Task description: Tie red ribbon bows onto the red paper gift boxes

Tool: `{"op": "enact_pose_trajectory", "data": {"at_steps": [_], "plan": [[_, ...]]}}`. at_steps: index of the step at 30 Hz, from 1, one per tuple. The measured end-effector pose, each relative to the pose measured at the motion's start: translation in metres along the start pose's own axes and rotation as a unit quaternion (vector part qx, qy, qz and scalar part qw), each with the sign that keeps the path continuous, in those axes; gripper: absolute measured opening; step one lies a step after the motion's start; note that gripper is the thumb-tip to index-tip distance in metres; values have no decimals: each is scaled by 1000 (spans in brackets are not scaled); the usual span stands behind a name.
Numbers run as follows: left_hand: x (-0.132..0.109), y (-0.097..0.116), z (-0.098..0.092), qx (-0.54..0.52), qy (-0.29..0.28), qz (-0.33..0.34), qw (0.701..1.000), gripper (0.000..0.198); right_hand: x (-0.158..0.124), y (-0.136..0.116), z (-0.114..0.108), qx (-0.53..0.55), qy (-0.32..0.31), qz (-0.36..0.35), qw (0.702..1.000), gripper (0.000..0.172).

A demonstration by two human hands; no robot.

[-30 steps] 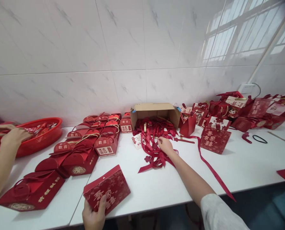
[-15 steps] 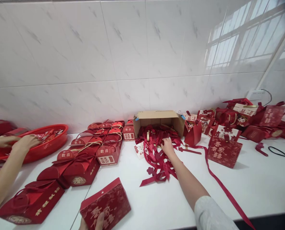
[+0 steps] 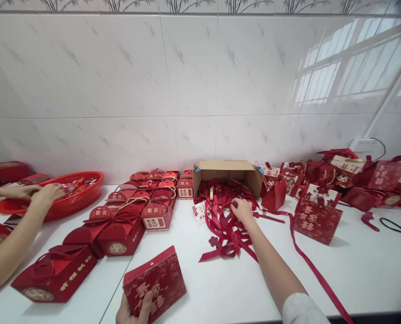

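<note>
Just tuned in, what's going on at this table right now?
The person's left hand grips a flat red box at the near edge of the white table. Their right hand is stretched out, fingers curled into a tangle of red ribbons that spills from a cardboard box lying on its side. At the far left, a co-worker's hand rests at the rim of a red basket. Rows of assembled gift boxes stand between them.

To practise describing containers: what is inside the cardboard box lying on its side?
Red ribbons fill the open cardboard box and spill onto the table, under the right hand. The box's back is covered by them.
</note>
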State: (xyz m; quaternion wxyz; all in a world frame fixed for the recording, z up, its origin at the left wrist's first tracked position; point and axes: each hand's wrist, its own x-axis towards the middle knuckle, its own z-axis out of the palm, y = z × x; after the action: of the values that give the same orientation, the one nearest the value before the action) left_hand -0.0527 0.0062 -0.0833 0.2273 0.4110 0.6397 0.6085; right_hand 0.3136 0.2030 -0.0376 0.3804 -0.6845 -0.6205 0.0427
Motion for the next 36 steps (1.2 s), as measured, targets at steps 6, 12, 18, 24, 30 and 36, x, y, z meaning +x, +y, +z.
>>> {"op": "enact_pose_trajectory", "data": {"at_steps": [6, 12, 18, 24, 30, 36], "plan": [[1, 9, -1, -22, -25, -18, 999, 54, -25, 8, -48, 141, 56, 36, 988, 6], [4, 28, 22, -3, -78, -11, 997, 57, -94, -2, -89, 370, 79, 54, 924, 31], [-33, 83, 21, -18, 94, 265, 959, 52, -165, -67, -86, 667, -72, 23, 742, 38], [-78, 152, 12, -4, -258, 321, 911, 14, -207, -113, -69, 772, -231, 23, 591, 36], [-90, 144, 16, -34, -389, 204, 898, 16, -219, -120, -70, 678, -327, 10, 658, 16], [-91, 132, -2, -22, -419, 180, 890, 12, -230, -121, -81, 603, -346, -22, 719, 17]]}}
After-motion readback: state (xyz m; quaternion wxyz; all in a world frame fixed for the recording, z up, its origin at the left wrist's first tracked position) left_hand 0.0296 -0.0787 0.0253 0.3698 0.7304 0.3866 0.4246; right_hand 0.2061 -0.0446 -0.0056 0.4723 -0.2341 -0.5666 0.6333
